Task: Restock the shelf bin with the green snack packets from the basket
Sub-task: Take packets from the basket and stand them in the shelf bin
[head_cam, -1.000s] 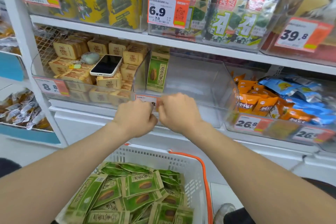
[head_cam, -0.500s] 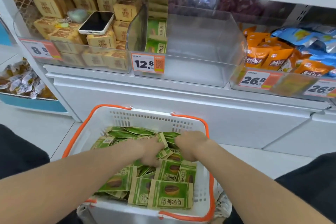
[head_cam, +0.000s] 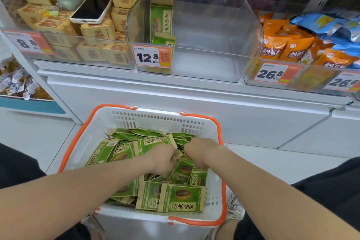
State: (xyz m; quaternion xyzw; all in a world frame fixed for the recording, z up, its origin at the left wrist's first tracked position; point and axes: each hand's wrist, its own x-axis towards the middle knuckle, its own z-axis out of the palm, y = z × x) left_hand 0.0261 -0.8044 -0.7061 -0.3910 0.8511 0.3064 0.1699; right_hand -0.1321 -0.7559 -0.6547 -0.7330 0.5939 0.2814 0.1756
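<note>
A white basket [head_cam: 215,187] with orange handles sits on the floor below me, holding several green snack packets [head_cam: 181,198]. My left hand [head_cam: 162,160] and my right hand [head_cam: 198,152] are both down among the packets in the basket's middle, fingers curled around packets. Above, the clear shelf bin [head_cam: 214,31] with a 12.8 price tag holds only a few green packets [head_cam: 160,19] standing at its left side; most of it is bare.
A phone [head_cam: 91,10] lies on tan boxes in the bin to the left. Orange and blue snack bags [head_cam: 292,45] fill the bin to the right. A white cabinet front stands between shelf and basket. My dark-clothed knees flank the basket.
Both hands dropped from the front of the shelf bin into the basket and closed on packets. The view has tilted down and moved closer.
</note>
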